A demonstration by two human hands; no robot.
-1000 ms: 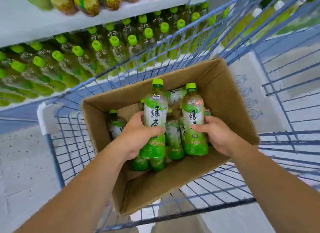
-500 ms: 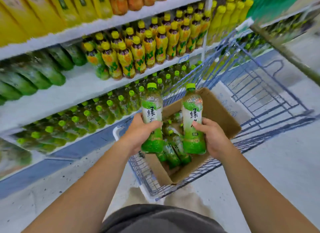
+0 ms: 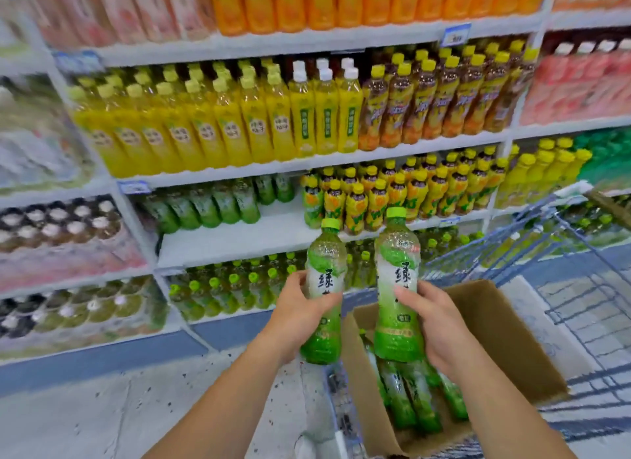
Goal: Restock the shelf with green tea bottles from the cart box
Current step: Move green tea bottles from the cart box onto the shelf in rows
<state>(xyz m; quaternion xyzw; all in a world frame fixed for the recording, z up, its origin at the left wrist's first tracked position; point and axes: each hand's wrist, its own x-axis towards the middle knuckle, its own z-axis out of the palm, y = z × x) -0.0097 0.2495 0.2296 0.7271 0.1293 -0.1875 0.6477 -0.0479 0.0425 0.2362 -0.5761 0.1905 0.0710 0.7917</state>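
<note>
Left hand (image 3: 300,317) is wrapped round the middle of one green tea bottle (image 3: 324,270), fingers curled on the label, cap up. Right hand (image 3: 440,325) grips a second bottle (image 3: 397,281) the same way, upright, just beside the first with a gap between them. That's two bottles in the air, one per hand, both lifted clear of the cardboard box (image 3: 495,328) sitting in the blue wire cart (image 3: 580,287) at lower right.

This reads as the carry step: bottles out, not yet shelved. In the box, at least four more bottles (image 3: 409,400) lie on their sides, some hidden behind the right wrist.

Ahead, the likely target is the shelf (image 3: 239,240) with a bare white front strip. A back row of green bottles (image 3: 211,205) stands there, about seven, though blur makes that count soft. The next move calls for a reach forward and left, setting each bottle down in front of that row without bumping the yellow-capped bottles (image 3: 392,199) next door.
</note>
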